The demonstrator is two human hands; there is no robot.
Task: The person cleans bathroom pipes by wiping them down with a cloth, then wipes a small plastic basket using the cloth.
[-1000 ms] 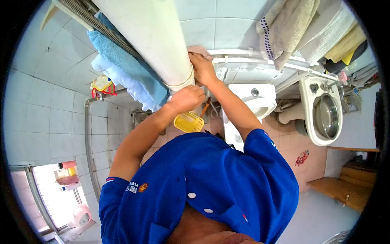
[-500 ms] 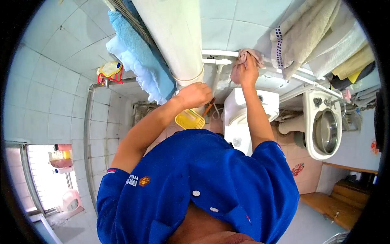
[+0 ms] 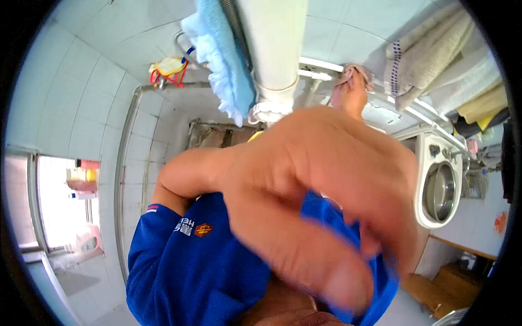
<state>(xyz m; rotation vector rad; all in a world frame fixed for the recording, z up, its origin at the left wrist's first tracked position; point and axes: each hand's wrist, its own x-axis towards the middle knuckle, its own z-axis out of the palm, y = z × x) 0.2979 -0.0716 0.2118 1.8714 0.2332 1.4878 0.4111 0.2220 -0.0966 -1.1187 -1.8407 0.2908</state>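
My left hand (image 3: 315, 152) is raised close to the camera and fills the middle of the view. Its thumb stands apart from the curled, blurred fingers, and I see nothing between them. Further off, my right hand (image 3: 352, 99) presses a pinkish cloth (image 3: 356, 70) against the white pipe (image 3: 321, 75) along the tiled wall. The fingers of that hand lie over the cloth. Most of my right forearm is hidden behind the left hand.
A thick white vertical pipe (image 3: 274, 43) stands ahead, with a blue towel (image 3: 223, 60) on its left. Towels (image 3: 429, 60) hang at the right above a washbasin (image 3: 426, 201) holding a metal bowl (image 3: 439, 190). A wooden cabinet (image 3: 454, 288) is at lower right.
My left hand has come up from beside the vertical pipe towards the camera, covering the toilet. My right hand stays on the cloth. The view has shifted slightly.
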